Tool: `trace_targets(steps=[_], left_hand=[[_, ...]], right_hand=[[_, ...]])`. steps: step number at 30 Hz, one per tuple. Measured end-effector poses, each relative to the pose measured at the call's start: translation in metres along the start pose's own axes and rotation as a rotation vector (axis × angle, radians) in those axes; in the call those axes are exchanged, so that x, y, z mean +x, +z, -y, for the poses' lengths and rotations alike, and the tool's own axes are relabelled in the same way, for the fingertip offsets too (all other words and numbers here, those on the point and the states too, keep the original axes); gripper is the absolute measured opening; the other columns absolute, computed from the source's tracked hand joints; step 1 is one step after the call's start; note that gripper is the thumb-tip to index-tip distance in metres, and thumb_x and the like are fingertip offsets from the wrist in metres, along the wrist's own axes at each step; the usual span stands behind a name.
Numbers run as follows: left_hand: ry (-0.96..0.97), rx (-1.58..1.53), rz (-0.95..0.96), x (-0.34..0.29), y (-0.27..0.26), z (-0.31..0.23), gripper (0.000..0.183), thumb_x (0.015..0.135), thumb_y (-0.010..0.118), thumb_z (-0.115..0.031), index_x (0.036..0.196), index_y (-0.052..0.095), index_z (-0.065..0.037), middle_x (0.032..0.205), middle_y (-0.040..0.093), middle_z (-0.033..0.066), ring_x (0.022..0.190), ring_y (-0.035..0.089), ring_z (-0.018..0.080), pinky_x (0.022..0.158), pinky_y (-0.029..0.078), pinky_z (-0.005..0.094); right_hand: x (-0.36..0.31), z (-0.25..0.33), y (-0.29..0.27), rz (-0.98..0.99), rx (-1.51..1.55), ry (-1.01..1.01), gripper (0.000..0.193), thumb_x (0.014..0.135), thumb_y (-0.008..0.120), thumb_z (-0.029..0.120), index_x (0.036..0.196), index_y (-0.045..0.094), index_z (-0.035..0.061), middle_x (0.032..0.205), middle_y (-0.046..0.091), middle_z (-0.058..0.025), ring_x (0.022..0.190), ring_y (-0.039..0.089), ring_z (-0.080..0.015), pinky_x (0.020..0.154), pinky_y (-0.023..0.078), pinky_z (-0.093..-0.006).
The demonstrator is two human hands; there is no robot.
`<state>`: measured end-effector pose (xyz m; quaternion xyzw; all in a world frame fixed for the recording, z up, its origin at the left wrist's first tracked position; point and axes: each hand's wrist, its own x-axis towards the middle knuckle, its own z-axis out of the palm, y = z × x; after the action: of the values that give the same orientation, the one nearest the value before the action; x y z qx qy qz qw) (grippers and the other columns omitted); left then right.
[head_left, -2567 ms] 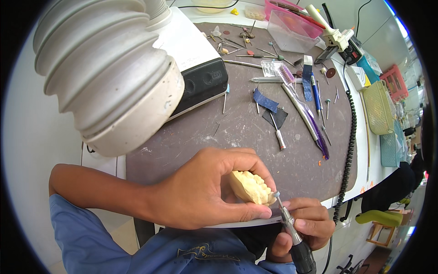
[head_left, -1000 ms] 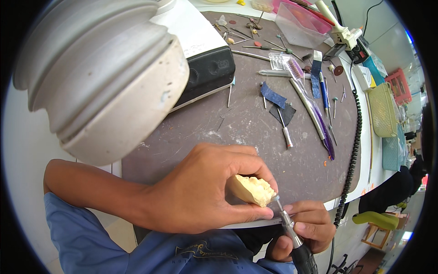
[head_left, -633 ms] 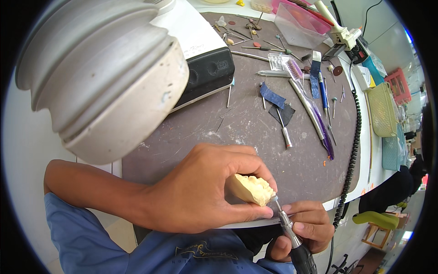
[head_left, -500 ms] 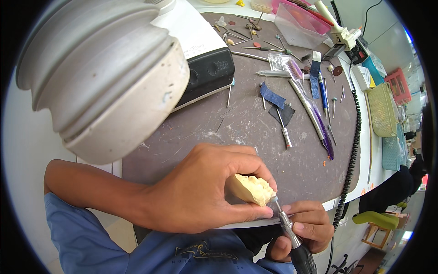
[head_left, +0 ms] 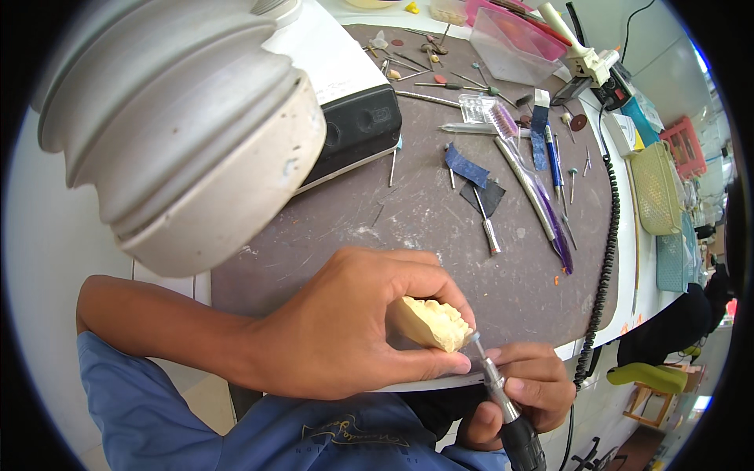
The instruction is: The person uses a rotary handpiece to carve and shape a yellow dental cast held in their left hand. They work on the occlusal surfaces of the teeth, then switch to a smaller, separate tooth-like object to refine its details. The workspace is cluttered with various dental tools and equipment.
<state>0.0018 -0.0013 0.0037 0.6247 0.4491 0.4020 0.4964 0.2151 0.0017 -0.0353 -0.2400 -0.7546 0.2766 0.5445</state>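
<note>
Holding the cast (head_left: 428,323), the left hand (head_left: 334,326) has its grip clamped on it, a little below and right of the centre of the frame. The thumb lies along the lower side of the cast and the index finger bends over its upper side. The cast is pale yellow.

At lower right, the right hand (head_left: 538,385) has its grip closed around the handpiece (head_left: 509,408), which is tilted, its black end at the lower edge of the frame. Its small tip (head_left: 475,338) points up and to the left, just beside the right end of the cast; I cannot tell if they touch.

A brown mat (head_left: 338,228) covers much of the desk (head_left: 646,275). Right of centre, on the mat, lie a toothbrush (head_left: 540,188), a blue pen (head_left: 553,155) and two blue strips (head_left: 467,166). Small burs (head_left: 449,85) are scattered at the top, near a clear tray (head_left: 510,53). A ribbed hose (head_left: 188,141) fills the upper left.
</note>
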Motion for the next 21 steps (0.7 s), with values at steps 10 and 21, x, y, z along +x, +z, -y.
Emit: trace_targets(steps=[10,21], left_hand=[[0.010,-0.184,0.052,0.001,-0.002,0.000,0.025,0.072,0.080,-0.008,0.092,0.067,-0.001,0.084,0.061,0.0032,0.077,0.055,0.0086,0.068,0.040,0.0224],[-0.094,-0.355,0.078,-0.002,0.000,0.000,0.030,0.074,0.079,-0.006,0.097,0.061,-0.001,0.093,0.059,0.0037,0.085,0.057,0.0064,0.072,0.045,0.0210]], right_hand=[[0.005,-0.002,0.001,-0.088,0.087,-0.048,0.029,0.070,0.076,0.009,0.089,0.055,0.0000,0.070,0.058,-0.0100,0.068,0.066,-0.0258,0.051,0.053,-0.0260],[-0.002,-0.005,0.000,-0.150,0.146,-0.050,0.031,0.072,0.075,0.010,0.093,0.054,0.0014,0.075,0.056,-0.0097,0.067,0.065,-0.0242,0.050,0.052,-0.0247]])
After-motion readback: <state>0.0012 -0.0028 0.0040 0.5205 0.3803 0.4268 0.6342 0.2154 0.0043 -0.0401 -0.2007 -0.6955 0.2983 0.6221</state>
